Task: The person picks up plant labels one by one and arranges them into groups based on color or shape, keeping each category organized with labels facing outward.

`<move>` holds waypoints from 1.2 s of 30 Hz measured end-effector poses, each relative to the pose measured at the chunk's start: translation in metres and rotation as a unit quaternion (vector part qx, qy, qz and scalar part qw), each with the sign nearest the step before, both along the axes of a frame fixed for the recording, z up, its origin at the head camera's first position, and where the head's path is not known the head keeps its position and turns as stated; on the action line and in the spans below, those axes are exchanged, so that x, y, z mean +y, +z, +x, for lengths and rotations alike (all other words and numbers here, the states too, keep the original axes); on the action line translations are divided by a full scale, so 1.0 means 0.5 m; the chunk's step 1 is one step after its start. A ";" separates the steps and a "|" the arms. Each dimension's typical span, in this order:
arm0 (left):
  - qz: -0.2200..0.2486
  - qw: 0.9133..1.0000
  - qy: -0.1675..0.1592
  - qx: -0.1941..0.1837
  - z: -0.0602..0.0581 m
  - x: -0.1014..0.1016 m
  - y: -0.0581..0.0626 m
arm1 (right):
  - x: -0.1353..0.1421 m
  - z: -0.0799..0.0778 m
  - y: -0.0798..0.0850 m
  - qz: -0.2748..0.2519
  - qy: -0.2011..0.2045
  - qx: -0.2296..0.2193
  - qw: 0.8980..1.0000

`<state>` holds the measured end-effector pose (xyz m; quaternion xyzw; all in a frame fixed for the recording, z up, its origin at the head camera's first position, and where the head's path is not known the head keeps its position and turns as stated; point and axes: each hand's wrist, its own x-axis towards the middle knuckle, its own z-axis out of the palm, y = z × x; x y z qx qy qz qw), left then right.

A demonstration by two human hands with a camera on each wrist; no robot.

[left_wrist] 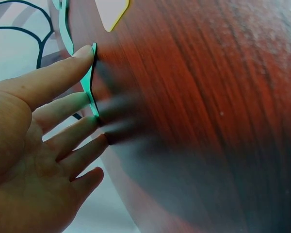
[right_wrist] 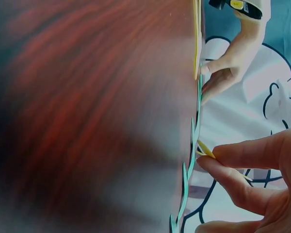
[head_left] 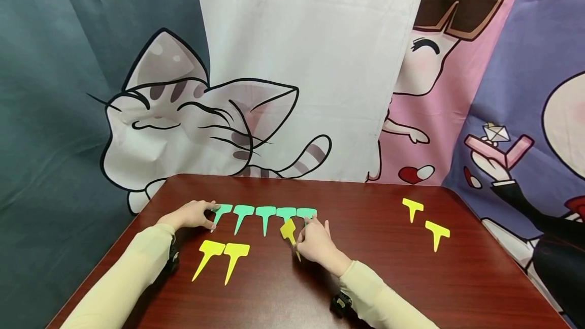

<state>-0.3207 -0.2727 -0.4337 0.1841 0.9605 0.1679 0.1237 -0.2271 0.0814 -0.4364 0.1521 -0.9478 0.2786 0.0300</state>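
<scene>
Several green T-shaped plant labels lie in a row across the table, such as the second green plant label (head_left: 244,210). At the row's left end my left hand (head_left: 192,215) holds the leftmost green plant label (head_left: 223,209), its thumb and fingers at the label's edge. The left wrist view shows this green plant label (left_wrist: 88,82) between the thumb and the fingers. Between thumb and index finger, my right hand (head_left: 316,241) pinches a yellow T-shaped plant label (head_left: 287,229), tilted just in front of the row's right end. The right hand partly hides the rightmost green plant label (head_left: 306,212).
Two yellow plant labels lie side by side in front of the row, a left one (head_left: 212,249) and a right one (head_left: 236,250). Farther right lie a yellow label (head_left: 413,206) and another yellow label (head_left: 437,232). A cartoon-printed curtain (head_left: 311,55) hangs behind the brown table (head_left: 365,222).
</scene>
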 end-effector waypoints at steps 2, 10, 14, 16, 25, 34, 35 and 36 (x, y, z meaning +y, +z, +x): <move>-0.001 1.000 0.000 0.002 -0.001 0.000 -0.001 | -0.006 0.003 0.001 0.002 0.007 -0.001 1.000; 0.000 1.000 0.000 -0.001 -0.002 0.000 -0.001 | -0.030 0.019 0.006 0.014 0.023 -0.024 0.999; -0.002 1.000 -0.002 -0.001 -0.001 0.000 -0.001 | -0.043 0.023 0.006 0.023 0.018 -0.027 0.999; 0.000 1.000 -0.002 -0.002 0.000 0.000 0.000 | -0.049 0.025 0.006 0.030 0.015 -0.026 0.999; 0.002 1.000 -0.002 -0.005 -0.001 0.001 0.003 | -0.071 0.033 -0.002 0.070 0.016 -0.018 0.997; 0.004 1.000 -0.005 -0.003 0.002 0.001 0.004 | -0.093 0.045 0.000 0.086 0.011 0.018 0.996; 0.004 1.000 -0.005 -0.003 0.002 0.000 0.004 | -0.096 0.046 0.001 0.089 0.009 0.019 0.996; 0.004 1.000 -0.005 -0.003 0.003 0.000 0.004 | -0.098 0.047 0.001 0.090 0.008 0.020 0.996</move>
